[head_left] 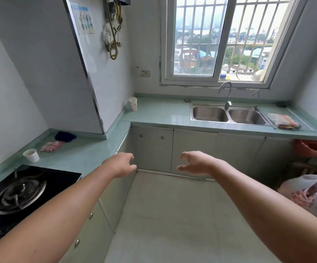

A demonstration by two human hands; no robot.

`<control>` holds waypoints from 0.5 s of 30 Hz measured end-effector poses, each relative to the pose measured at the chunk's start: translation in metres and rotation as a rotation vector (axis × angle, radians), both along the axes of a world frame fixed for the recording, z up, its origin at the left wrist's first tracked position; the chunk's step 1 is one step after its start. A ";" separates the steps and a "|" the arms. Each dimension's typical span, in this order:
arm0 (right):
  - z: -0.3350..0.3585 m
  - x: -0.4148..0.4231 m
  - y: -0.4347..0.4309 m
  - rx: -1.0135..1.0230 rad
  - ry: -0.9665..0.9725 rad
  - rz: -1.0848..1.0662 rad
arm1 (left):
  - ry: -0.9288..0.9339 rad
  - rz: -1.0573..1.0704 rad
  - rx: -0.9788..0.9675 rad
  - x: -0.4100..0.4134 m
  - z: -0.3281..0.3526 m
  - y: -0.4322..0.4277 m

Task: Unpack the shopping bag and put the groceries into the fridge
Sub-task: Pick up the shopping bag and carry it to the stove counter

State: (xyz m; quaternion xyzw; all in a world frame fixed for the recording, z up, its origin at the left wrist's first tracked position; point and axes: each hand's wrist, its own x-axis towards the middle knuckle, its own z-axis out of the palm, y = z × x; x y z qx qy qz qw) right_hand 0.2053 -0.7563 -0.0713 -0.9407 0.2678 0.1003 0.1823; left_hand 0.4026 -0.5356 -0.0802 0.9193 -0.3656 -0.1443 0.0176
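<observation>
Both my arms stretch forward over the kitchen floor. My left hand (122,164) and my right hand (195,164) hover side by side in front of the lower cabinets, fingers curled apart and holding nothing. A white plastic shopping bag (305,192) with red print sits on the floor at the far right, well to the right of my right hand; something pinkish shows inside its mouth. No fridge is in view.
An L-shaped green counter (163,114) carries a double sink (228,114), a folded cloth (284,121), a paper carton (133,103), a white cup (31,155), rags (51,146) and a gas stove (20,192). A red bin bag (311,148) hangs at the right.
</observation>
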 end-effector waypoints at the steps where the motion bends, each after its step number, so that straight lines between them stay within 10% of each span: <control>1: -0.003 0.012 -0.013 -0.004 0.001 0.002 | 0.001 -0.002 0.002 0.014 -0.004 -0.014; 15: -0.026 0.138 -0.207 0.008 0.009 -0.208 | -0.005 -0.182 0.033 0.181 -0.035 -0.244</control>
